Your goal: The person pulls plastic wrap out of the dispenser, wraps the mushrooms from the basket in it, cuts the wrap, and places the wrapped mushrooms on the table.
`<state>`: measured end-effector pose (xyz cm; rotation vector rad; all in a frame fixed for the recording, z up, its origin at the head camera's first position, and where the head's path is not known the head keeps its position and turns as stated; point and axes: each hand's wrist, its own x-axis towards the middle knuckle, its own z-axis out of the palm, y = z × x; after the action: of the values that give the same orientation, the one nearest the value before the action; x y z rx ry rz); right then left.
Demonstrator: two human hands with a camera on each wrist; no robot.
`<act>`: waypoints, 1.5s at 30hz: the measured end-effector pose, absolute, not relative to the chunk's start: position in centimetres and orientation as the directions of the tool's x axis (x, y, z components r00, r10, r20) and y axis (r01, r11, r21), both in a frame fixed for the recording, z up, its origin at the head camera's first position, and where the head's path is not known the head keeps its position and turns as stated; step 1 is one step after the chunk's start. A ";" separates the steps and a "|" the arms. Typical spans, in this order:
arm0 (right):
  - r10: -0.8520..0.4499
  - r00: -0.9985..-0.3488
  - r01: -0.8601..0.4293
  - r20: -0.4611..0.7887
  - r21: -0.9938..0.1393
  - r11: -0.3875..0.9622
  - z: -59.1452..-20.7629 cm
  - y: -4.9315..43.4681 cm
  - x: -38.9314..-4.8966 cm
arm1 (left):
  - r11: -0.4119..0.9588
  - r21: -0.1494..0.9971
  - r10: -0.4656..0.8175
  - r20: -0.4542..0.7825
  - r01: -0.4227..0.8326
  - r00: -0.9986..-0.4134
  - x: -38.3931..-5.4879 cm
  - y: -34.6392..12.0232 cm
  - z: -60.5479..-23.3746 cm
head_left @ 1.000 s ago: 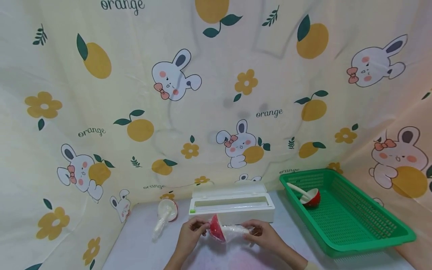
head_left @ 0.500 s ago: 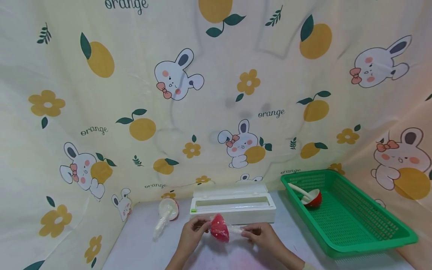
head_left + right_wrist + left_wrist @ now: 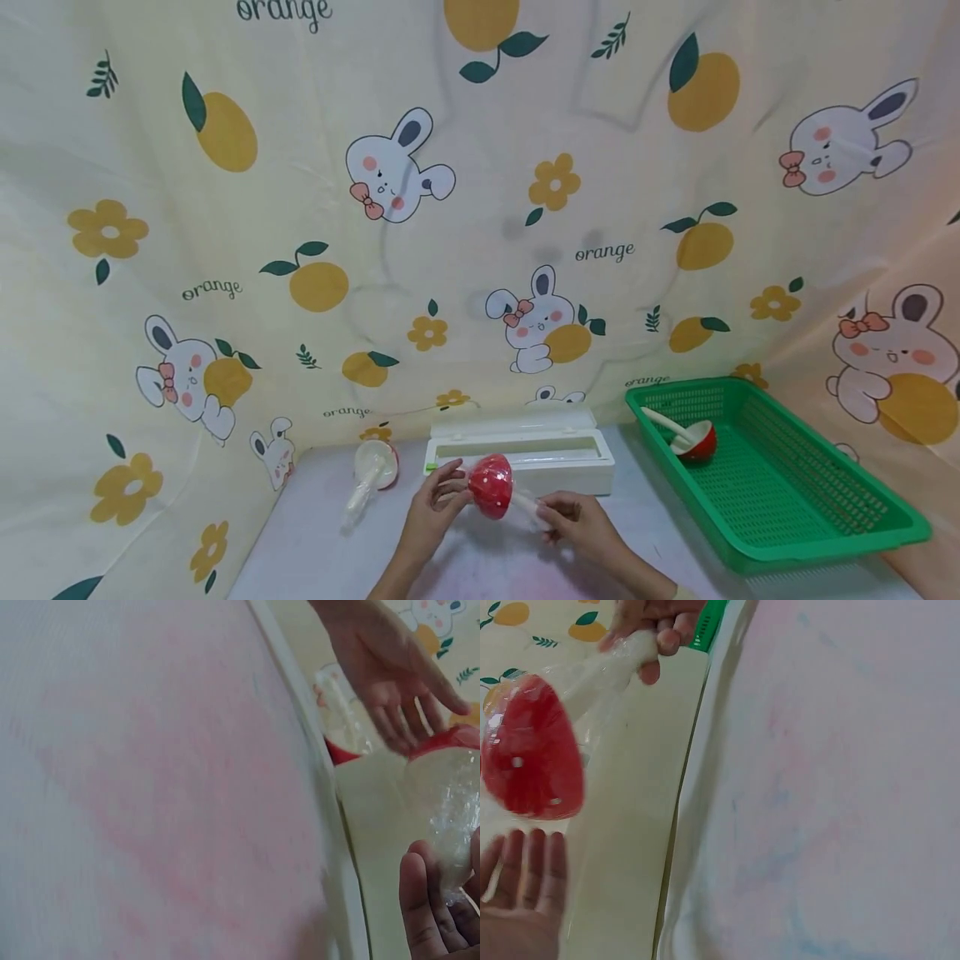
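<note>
A ladle [image 3: 491, 487] with a red, white-dotted bowl and a white handle hangs in the air, wrapped in clear plastic film. My right hand [image 3: 576, 522] grips the end of its wrapped handle; in the right wrist view that hand's fingers [image 3: 421, 900] curl around the film. My left hand [image 3: 437, 512] is at the bowl, and in the left wrist view its fingers [image 3: 532, 862] are extended just by the red surface. Behind the ladle stands a white cling film dispenser [image 3: 585, 477], its lid raised. Part of its front is covered by the bowl.
At the left on the table [image 3: 300, 550] lies another film-wrapped ladle [image 3: 372, 468]. A green basket [image 3: 806, 546] stands at the right, with an unwrapped red and white ladle [image 3: 699, 442] leaning inside. A printed curtain [image 3: 465, 250] hangs behind.
The ladle has turned so its red outside faces the head camera, and its bowl has risen a little. My left fingers have loosened and spread at the bowl; my right hand keeps the handle.
</note>
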<state>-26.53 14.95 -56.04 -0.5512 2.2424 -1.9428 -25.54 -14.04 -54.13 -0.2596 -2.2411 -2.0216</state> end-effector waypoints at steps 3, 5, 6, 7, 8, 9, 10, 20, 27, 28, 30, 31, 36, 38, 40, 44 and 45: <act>-0.323 -0.940 -0.152 0.111 -0.983 0.102 -55.9 14.5 -26.2 | 0.132 0.976 0.088 0.163 0.174 -0.983 -25.3 -13.7 -54.3; -0.310 -0.946 -0.134 0.097 -0.986 0.101 -55.7 14.2 -25.9 | 0.154 0.974 0.120 0.147 0.165 -0.982 -25.3 -13.6 -54.4; -0.308 -0.947 -0.131 0.095 -0.986 0.100 -55.6 14.1 -25.8 | 0.163 0.973 0.132 0.142 0.162 -0.981 -25.3 -13.5 -54.4; -0.309 -0.946 -0.127 0.093 -0.988 0.091 -55.6 13.9 -25.7 | 0.166 0.972 0.141 0.141 0.164 -0.980 -25.3 -13.4 -54.4; -0.314 -0.944 -0.128 0.097 -0.989 0.078 -55.5 13.8 -25.5 | 0.170 0.973 0.141 0.136 0.159 -0.981 -25.2 -13.3 -54.4; -0.319 -0.943 -0.126 0.100 -0.990 0.065 -55.4 13.7 -25.5 | 0.169 0.973 0.140 0.132 0.155 -0.981 -25.3 -13.2 -54.3; -0.322 -0.941 -0.125 0.100 -0.991 0.057 -55.4 13.6 -25.4 | 0.166 0.975 0.137 0.127 0.149 -0.982 -25.3 -13.1 -54.3; -0.400 -0.913 -0.089 0.081 -0.996 0.001 -55.2 13.2 -25.1 | 0.201 0.970 0.071 0.123 0.135 -0.990 -25.2 -12.7 -53.7; -0.433 -0.891 -0.185 0.136 -0.980 0.072 -55.1 13.7 -25.4 | 0.234 0.962 0.030 0.139 0.143 -0.990 -25.3 -13.0 -53.6; -0.441 -0.882 -0.222 0.164 -0.971 0.083 -55.0 13.9 -25.6 | 0.240 0.961 0.017 0.134 0.134 -0.991 -25.2 -13.2 -53.5; -0.453 -0.862 -0.304 0.227 -0.947 0.104 -54.8 14.5 -25.9 | 0.260 0.959 -0.013 0.124 0.116 -0.992 -25.2 -13.6 -53.4; -0.455 -0.852 -0.340 0.257 -0.934 0.111 -54.8 14.9 -26.1 | 0.270 0.956 -0.028 0.124 0.112 -0.992 -25.2 -13.8 -53.3; -0.422 -0.832 -0.468 0.360 -0.864 0.186 -54.1 16.9 -27.4 | 0.305 0.946 -0.087 0.148 0.115 -0.985 -25.1 -15.5 -52.9; -0.392 -0.843 -0.478 0.367 -0.847 0.235 -53.6 17.6 -28.0 | 0.311 0.943 -0.109 0.157 0.117 -0.981 -25.1 -16.2 -52.7; -0.363 -0.858 -0.475 0.364 -0.831 0.289 -53.1 18.3 -28.5 | 0.320 0.941 -0.132 0.164 0.115 -0.978 -25.0 -16.8 -52.4; -0.276 -0.888 -0.454 0.368 -0.797 0.399 -52.3 19.4 -29.3 | 0.339 0.934 -0.166 0.180 0.116 -0.970 -25.0 -18.0 -51.9; -0.251 -0.892 -0.451 0.376 -0.788 0.420 -52.3 19.7 -29.5 | 0.341 0.933 -0.172 0.183 0.116 -0.968 -25.0 -18.3 -51.8</act>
<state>-29.52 19.65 -52.27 -0.7048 2.8110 -1.6664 -25.03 -18.35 -51.76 0.0508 -2.3568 -1.6715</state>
